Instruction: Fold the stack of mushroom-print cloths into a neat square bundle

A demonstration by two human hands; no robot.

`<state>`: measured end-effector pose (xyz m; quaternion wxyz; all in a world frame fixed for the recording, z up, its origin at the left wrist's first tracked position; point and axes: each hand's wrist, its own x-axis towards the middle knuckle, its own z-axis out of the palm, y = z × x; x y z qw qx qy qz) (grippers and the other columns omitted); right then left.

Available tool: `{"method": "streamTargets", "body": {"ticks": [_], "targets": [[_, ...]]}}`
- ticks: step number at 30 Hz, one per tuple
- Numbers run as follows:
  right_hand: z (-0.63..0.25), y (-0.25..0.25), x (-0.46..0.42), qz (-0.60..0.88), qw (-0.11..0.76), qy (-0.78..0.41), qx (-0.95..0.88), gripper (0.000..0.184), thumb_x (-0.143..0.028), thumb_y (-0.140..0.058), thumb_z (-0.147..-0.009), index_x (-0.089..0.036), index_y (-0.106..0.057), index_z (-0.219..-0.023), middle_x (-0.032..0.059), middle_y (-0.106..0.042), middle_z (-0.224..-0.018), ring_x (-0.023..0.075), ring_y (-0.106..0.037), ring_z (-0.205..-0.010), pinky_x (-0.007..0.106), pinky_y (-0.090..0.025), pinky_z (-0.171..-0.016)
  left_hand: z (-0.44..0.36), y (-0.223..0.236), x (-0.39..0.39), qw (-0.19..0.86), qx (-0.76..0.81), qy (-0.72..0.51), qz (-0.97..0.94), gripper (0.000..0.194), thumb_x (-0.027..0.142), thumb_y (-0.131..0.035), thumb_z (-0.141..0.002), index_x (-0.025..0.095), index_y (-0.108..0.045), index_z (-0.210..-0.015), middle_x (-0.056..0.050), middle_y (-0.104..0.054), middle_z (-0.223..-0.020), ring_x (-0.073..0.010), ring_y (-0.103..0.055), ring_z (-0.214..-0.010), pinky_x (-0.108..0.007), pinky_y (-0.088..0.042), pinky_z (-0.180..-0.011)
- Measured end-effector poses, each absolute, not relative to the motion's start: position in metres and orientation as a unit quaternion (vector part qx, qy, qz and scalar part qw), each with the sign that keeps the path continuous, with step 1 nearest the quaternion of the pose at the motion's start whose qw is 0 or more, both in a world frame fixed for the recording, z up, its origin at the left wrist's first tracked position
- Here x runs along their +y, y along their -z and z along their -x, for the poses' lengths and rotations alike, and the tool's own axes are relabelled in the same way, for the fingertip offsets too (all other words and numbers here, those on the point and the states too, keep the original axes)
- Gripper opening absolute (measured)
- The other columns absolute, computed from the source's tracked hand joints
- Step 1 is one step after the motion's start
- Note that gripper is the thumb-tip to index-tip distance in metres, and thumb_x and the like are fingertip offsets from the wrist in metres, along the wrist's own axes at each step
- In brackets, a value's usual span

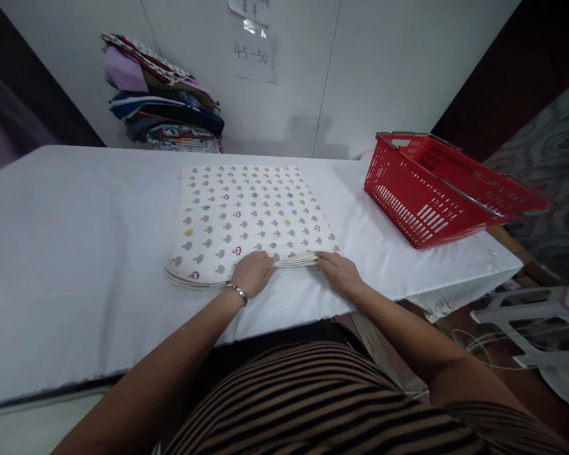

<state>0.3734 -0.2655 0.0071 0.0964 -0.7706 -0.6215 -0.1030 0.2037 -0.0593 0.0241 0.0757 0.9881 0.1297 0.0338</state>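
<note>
On my feed I log off-white folded cloth [256, 212]: grey mushroom print, scattered red, blue, yellow, green; red plastic basket [398, 186]; white cloth-covered desk [61, 253].

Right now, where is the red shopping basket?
In the head view, the red shopping basket stands at right on the white tablecloth, right of the mushroom-print cloth.

Matt cloth [249, 212], glossy plastic bskt [420, 188] w/ metal handles [471, 198], smooth tbl cover [128, 253]
</note>
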Motion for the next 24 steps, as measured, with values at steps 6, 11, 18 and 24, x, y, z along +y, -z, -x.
{"method": "streamTargets", "body": {"ticks": [6, 11, 18, 24], "targets": [[-0.376, -0.003, -0.268, 0.762, 0.092, 0.094, -0.634, 0.026, -0.016, -0.042, -0.089, -0.02, -0.06, -0.107, 0.0082, -0.061, -0.114, 0.0196, -0.056, -0.1, 0.03, -0.044, -0.078, -0.203, -0.025, -0.059, 0.072, 0.134, -0.03, -0.988, 0.025, 0.031, -0.04, -0.089, 0.02, -0.062, -0.082, -0.005, -0.059, -0.088, -0.0189, -0.052, -0.085, -0.032, -0.04, -0.073], [-0.378, -0.003, -0.266, 0.78, 0.104, 0.049, -0.615, 0.029, -0.02, -0.038, -0.091, -0.022, -0.054, -0.116, 0.0051, -0.06, -0.118, 0.0183, -0.054, -0.106, 0.029, -0.044, -0.081, -0.203, -0.019, -0.065, 0.057, 0.124, -0.082, -0.987, 0.025, 0.023, -0.044, -0.086, 0.021, -0.057, -0.107, -0.007, -0.059, -0.104, -0.0213, -0.052, -0.093, -0.035, -0.04, -0.079], [-0.377, -0.014, -0.261, 0.797, 0.133, 0.009, -0.588, 0.028, -0.024, -0.037, -0.093, -0.024, -0.053, -0.116, 0.0022, -0.062, -0.114, 0.0163, -0.057, -0.101, 0.027, -0.043, -0.078, -0.22, -0.006, -0.084, 0.054, 0.005, -0.181, -0.982, 0.029, 0.009, -0.036, -0.087, 0.02, -0.058, -0.103, -0.009, -0.049, -0.129, -0.0218, -0.041, -0.12, -0.04, -0.034, -0.094], [-0.378, -0.014, -0.259, 0.795, 0.125, 0.012, -0.593, 0.026, -0.024, -0.037, -0.093, -0.023, -0.054, -0.112, 0.0034, -0.064, -0.109, 0.0167, -0.058, -0.095, 0.027, -0.042, -0.075, -0.236, -0.005, -0.09, 0.026, -0.033, -0.154, -0.987, 0.025, 0.016, -0.034, -0.09, 0.018, -0.057, -0.099, -0.007, -0.046, -0.132, -0.022, -0.039, -0.121, -0.039, -0.032, -0.096]]}}
